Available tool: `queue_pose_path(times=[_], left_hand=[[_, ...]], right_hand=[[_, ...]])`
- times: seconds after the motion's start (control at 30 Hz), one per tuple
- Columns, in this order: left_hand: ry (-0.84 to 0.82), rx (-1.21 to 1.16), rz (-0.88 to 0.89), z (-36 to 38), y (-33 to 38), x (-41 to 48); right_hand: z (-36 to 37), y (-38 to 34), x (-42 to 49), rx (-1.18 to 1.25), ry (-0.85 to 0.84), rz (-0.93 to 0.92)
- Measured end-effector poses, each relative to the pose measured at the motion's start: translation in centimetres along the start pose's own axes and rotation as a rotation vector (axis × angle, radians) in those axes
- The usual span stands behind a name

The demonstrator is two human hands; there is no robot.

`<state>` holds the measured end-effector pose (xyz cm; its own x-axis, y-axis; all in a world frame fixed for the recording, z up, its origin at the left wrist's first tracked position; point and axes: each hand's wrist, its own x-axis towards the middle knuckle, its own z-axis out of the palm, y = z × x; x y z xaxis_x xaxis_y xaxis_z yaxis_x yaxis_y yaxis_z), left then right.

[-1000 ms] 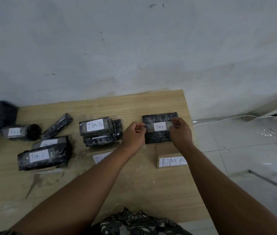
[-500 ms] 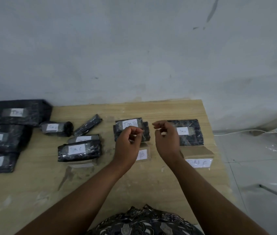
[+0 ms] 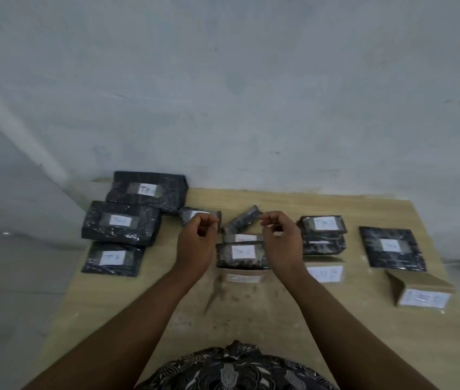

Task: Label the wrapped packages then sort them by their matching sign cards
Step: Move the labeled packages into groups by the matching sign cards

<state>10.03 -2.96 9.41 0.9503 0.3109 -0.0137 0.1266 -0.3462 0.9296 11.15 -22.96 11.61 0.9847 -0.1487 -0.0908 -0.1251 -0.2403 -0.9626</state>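
Black-wrapped packages with white labels lie on a wooden table [image 3: 293, 319]. A flat package [image 3: 375, 249] lies at the right behind a folded sign card [image 3: 422, 295]. A stack of two [image 3: 323, 237] sits behind a second card [image 3: 326, 273]. Another stack [image 3: 240, 256] sits behind a third card [image 3: 243, 277]. A thin package with no visible label [image 3: 241, 222] lies tilted behind that stack. My left hand [image 3: 196, 244] and my right hand [image 3: 281, 240] hover on either side of that stack. Both have curled fingers, and I see nothing in them.
Three larger labelled packages [image 3: 122, 223] lie at the table's left end, and a small one [image 3: 192, 213] sits just behind my left hand. A grey wall [image 3: 223, 108] rises right behind the table. The table's right edge drops to a tiled floor.
Both hands let go of the flat package at the right and moved left to the middle stack. The view swung left, so the large packages came into sight.
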Motion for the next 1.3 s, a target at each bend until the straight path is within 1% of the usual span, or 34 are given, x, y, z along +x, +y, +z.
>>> queue_pose_path(times=[0.07, 0.2, 0.33, 0.47, 0.6, 0.7, 0.87, 1.0, 1.1, 1.23, 1.3], left_hand=[[0.013, 0.015, -0.010, -2.7, -1.3, 0.9], [0.017, 0.032, -0.075, -9.6, -4.8, 2.1], [0.067, 0.012, -0.138, -14.3, -8.4, 3.1], [0.091, -0.015, -0.200, -16.8, -11.4, 3.9], [0.079, -0.029, -0.253, -18.5, -13.8, 4.9], [0.081, -0.013, -0.276, -19.4, -14.5, 5.6], [0.136, -0.037, -0.300, -20.7, -15.4, 7.7], [0.145, -0.019, -0.305, -21.5, -15.8, 11.1], [0.158, -0.008, -0.271, -22.0, -15.3, 14.7], [0.074, 0.168, -0.183, -22.5, -15.7, 20.0], [0.047, 0.266, -0.173, -22.4, -16.5, 22.3]], right_hand=[[2.4, -0.7, -0.5, -0.066, -0.007, -0.035], [9.1, -2.3, -2.2, -0.075, -0.007, -0.049], [14.3, -3.1, -2.6, -0.095, -0.088, 0.012], [17.6, -3.9, -2.4, -0.173, -0.154, 0.015], [20.1, -4.5, -1.6, -0.151, -0.212, 0.022], [21.9, -4.1, -0.7, -0.163, -0.217, 0.025], [24.3, -3.1, 1.4, -0.209, -0.259, 0.081], [25.8, -3.0, 3.8, -0.221, -0.256, 0.183], [26.7, -3.4, 5.9, -0.142, -0.294, 0.340], [28.4, -2.9, 9.2, -0.125, -0.350, 0.500], [29.2, -2.8, 10.5, -0.076, -0.363, 0.568]])
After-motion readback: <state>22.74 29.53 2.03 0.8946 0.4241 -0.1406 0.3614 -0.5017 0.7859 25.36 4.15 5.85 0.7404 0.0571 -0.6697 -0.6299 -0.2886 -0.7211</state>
